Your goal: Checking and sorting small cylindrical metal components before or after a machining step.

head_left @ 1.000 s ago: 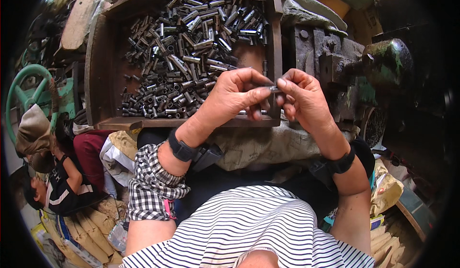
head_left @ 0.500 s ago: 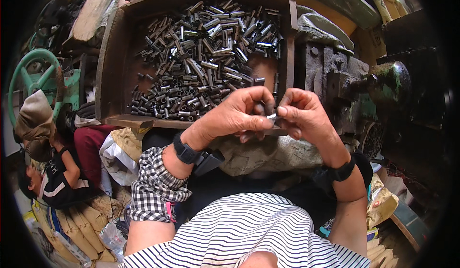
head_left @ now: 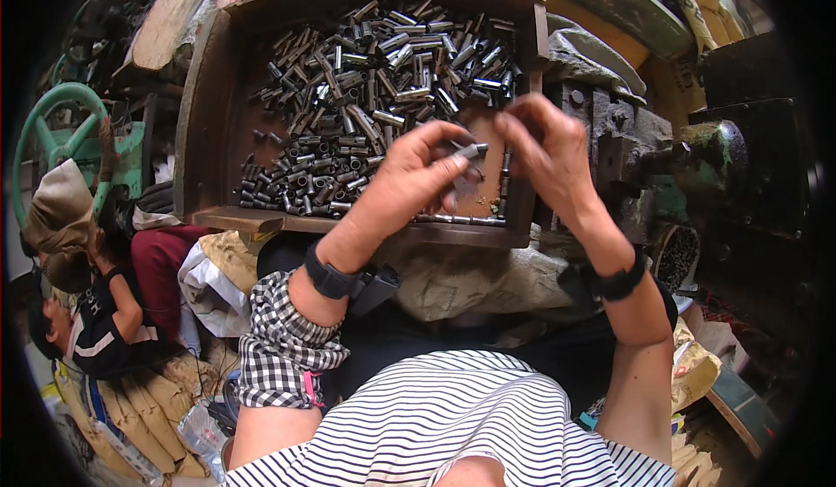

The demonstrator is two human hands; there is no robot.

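My left hand [head_left: 422, 169] is over the right part of a brown wooden tray [head_left: 198, 121], pinching a small metal tube [head_left: 471, 151] between thumb and fingers. Its free end points right. Close by, my right hand [head_left: 542, 143] hovers at the tray's right wall, fingers bent and blurred, so whether they hold anything is unclear. Longer shiny metal tubes [head_left: 405, 56] lie heaped in the back of the tray. Shorter dark tubes [head_left: 326, 169] gather at the front left. A line of tubes [head_left: 461, 220] runs along the front wall inside.
A dark, greasy machine [head_left: 640, 156] stands right of the tray. Left is a green handwheel [head_left: 65, 134], with another person [head_left: 113, 313] beside it. Grey sacking [head_left: 488, 282] lies below the tray's front edge. A round container of small pieces [head_left: 677, 256] sits at the right.
Both hands have moved up and away from the tray's front edge. My right hand has parted from the left, which keeps a tube. The front row of tubes has come into sight.
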